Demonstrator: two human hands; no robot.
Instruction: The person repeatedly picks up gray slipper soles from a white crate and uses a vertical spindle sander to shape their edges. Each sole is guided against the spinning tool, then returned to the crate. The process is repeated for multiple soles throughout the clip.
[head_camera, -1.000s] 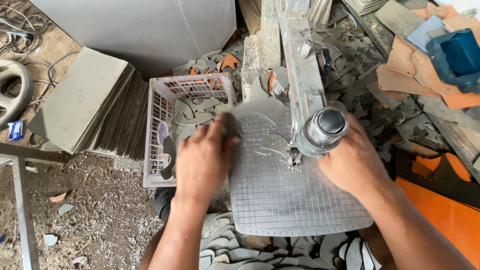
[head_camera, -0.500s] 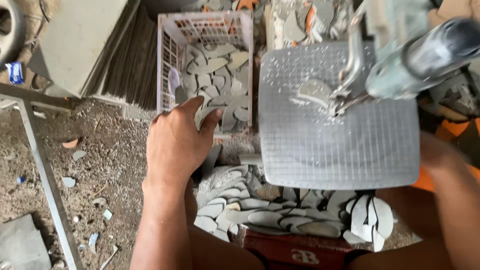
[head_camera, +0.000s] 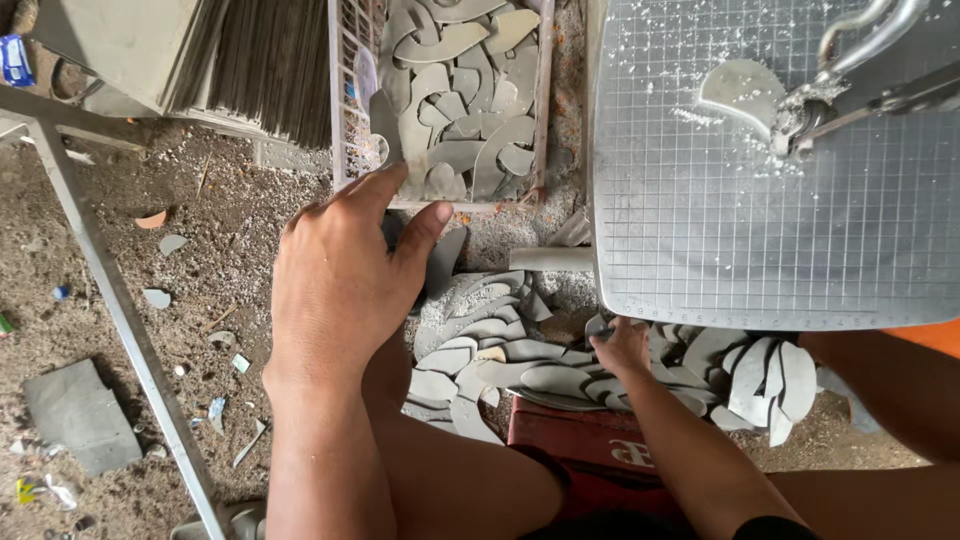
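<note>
Two bare hands work below a gridded cutting plate (head_camera: 740, 230). Left hand (head_camera: 345, 275) lies open, fingers spread, fingertips touching the near rim of a plastic basket (head_camera: 342, 120) left of the plate, which holds grey curved tile cut-offs (head_camera: 455, 95). Right hand (head_camera: 622, 345), just under the plate's near edge, pinches one piece from the loose pile of tile pieces (head_camera: 500, 350) there. One cut piece (head_camera: 745, 90) rests on the plate beside the cutter head (head_camera: 800, 110).

A: Left hand (head_camera: 340, 280) is spread flat, fingertips touching the near rim of the white plastic basket (head_camera: 340, 120) of grey curved tile offcuts (head_camera: 455, 100).

B: Right hand (head_camera: 622, 345) dips among loose grey crescent pieces (head_camera: 500, 350) just below the gridded metal cutting plate (head_camera: 760, 240).
</note>
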